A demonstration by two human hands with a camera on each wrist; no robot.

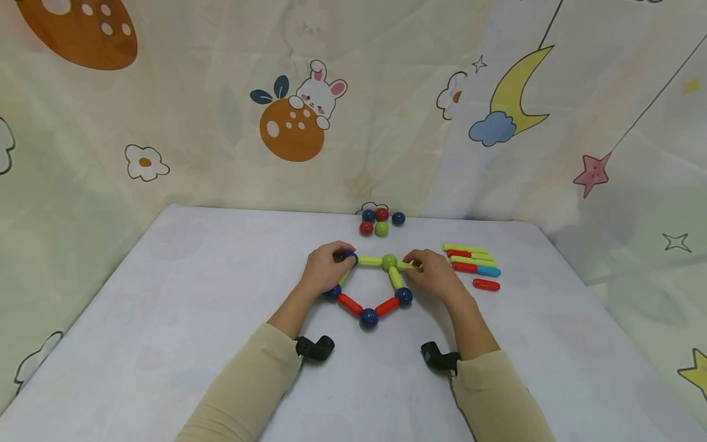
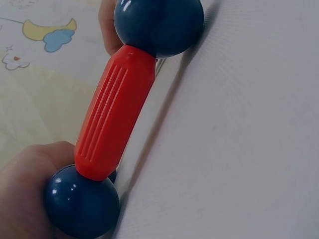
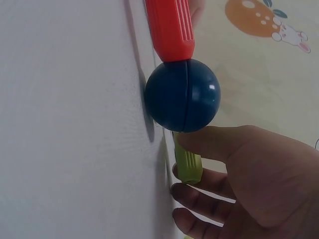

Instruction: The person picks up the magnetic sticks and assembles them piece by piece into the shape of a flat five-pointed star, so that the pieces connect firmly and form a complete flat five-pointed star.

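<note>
On the table lies a five-sided ring of rods and balls. Its near blue ball [image 1: 368, 318] joins two red rods [image 1: 350, 304], and a green ball [image 1: 389, 262] forms the far right corner. My left hand [image 1: 324, 268] grips the blue ball [image 1: 350, 258] at the far left corner. Between thumb and fingers, my right hand [image 1: 432, 273] pinches a yellow-green rod [image 3: 188, 164]; its other end meets the green ball in the head view. The left wrist view shows a red rod [image 2: 114, 112] linking two blue balls, close up.
Behind the ring sit several loose balls [image 1: 382, 228] in blue, red and green. Right of my right hand lie several rods [image 1: 469, 259] side by side, with a single red rod [image 1: 486, 285] nearer. A patterned cloth [image 1: 397, 123] hangs behind the white table [image 1: 166, 294].
</note>
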